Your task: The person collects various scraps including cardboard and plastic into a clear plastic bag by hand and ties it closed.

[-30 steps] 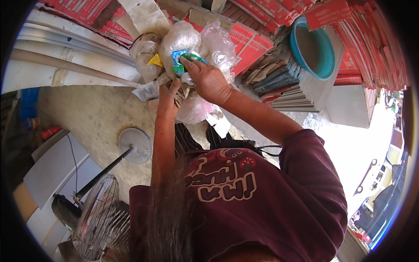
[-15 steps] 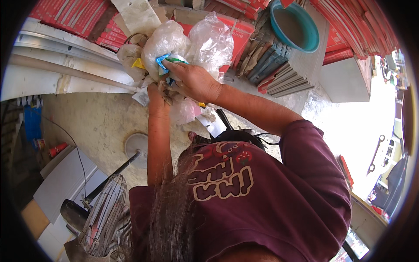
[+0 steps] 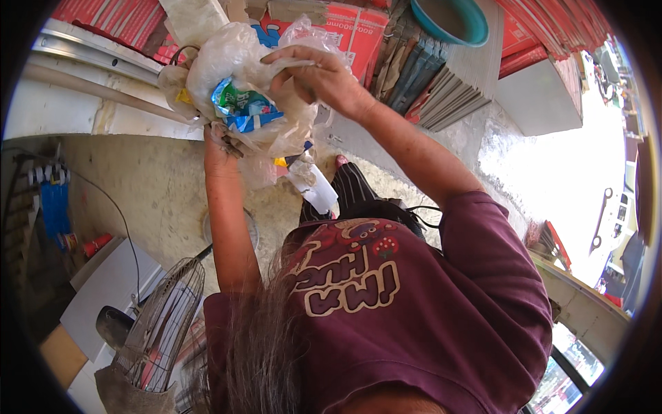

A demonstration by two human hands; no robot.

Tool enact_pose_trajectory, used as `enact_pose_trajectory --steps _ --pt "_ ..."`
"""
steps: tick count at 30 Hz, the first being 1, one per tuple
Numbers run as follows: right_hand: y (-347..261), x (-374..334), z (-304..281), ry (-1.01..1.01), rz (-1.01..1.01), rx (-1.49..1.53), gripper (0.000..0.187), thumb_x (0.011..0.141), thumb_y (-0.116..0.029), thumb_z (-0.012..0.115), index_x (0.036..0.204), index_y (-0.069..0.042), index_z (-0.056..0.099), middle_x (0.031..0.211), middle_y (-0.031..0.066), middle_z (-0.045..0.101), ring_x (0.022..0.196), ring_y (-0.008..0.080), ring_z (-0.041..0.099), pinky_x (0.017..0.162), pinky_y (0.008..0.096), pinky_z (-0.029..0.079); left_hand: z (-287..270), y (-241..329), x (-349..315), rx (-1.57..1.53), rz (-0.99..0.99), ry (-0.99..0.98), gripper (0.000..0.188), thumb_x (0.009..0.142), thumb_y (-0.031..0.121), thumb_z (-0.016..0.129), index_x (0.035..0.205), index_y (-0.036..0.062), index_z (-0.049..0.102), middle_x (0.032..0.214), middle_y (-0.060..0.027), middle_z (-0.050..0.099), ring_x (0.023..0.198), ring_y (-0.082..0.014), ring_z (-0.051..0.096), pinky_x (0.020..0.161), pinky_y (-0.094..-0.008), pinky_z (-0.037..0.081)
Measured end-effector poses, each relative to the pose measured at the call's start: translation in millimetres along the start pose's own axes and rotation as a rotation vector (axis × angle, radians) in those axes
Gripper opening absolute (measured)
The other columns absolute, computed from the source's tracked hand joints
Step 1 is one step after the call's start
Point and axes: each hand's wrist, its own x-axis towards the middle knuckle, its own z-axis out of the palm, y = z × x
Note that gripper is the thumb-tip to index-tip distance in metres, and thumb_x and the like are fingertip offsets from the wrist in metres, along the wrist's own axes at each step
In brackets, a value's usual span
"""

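"Right hand (image 3: 321,77)?"
"Fingers pinched on clear plastic (image 3: 279,136)."
"Left hand (image 3: 221,143)?"
"Low against the plastic, fingers mostly hidden, can't tell."
"Blue-green packet (image 3: 245,107)?"
"Nestled in the plastic, between both hands."

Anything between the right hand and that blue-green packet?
Yes: folds of translucent plastic bag lie between the right hand and the blue-green packet, along its right side. Most of the packet's printed face shows uncovered.
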Motion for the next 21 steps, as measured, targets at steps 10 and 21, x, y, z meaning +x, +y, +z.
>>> enact_pose_trajectory --steps 10,21 --pt "2.0 -41.8 -149.7 0.255 -0.093 -0.527 0.025 0.090 -0.021 0.054 0.108 -0.006 0.062 0.077 0.0011 0.064 0.062 0.0048 0.049 0.058 0.0197 0.040 8.1 47.0 -34.0 -0.307 0.025 -0.586 0.034 0.083 0.029 0.062 0.111 0.0113 0.054 0.099 -0.0053 0.061 0.089 -0.0206 0.060 0.080 -0.0354 0.050" --pt "37.2 -26.0 -173.0 0.052 -0.175 -0.528 0.062 0.068 -0.046 0.075 0.117 -0.012 0.058 0.111 0.0113 0.060 0.102 0.0237 0.058 0.089 0.0320 0.045 16.2 48.9 -103.4 -0.055 0.076 -0.234 0.032 0.083 0.029 0.060 0.110 0.0111 0.055 0.099 -0.0052 0.061 0.089 -0.0203 0.060 0.080 -0.0352 0.050"
